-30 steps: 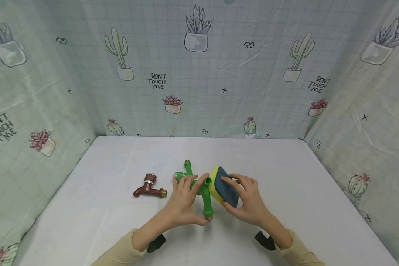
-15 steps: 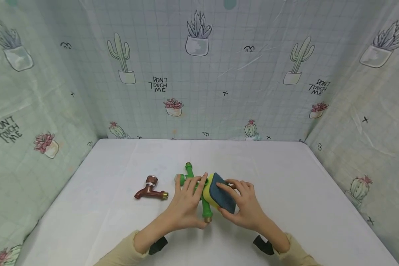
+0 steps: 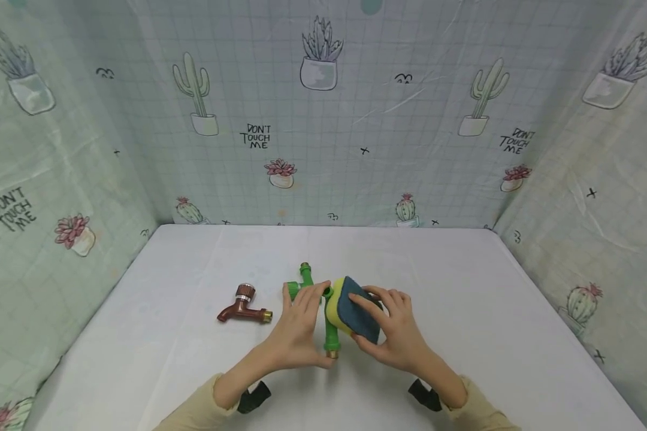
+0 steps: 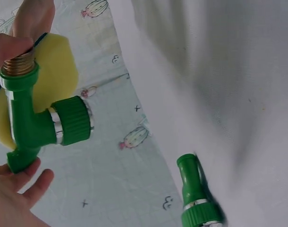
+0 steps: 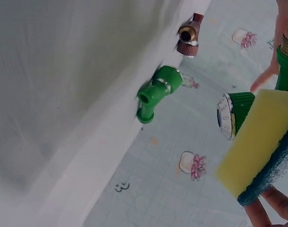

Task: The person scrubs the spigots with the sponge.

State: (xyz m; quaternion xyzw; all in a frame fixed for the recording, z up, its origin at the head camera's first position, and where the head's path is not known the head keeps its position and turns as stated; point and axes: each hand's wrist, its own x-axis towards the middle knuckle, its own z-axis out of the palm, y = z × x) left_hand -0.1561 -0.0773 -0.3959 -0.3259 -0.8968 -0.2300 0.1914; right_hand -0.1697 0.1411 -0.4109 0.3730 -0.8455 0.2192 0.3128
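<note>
A green tap with a brass threaded end is held by my left hand. In the left wrist view the thumb presses on its brass thread, and fingers touch the spout at the other end. My right hand grips a yellow sponge with a dark blue scouring side, thumb and fingers on the blue face. The sponge's yellow side lies against the held tap, which it partly covers in the right wrist view. Behind the left hand, a second green tap rests on the table, partly hidden.
A brown tap with a brass end lies on the white table, left of the hands. Patterned cloth walls off the back and both sides. Dark straps show beneath the wrists.
The sponge has moved left, covering more of the held tap. My left hand and that tap have shifted only slightly. The whole head view has tilted a little.
</note>
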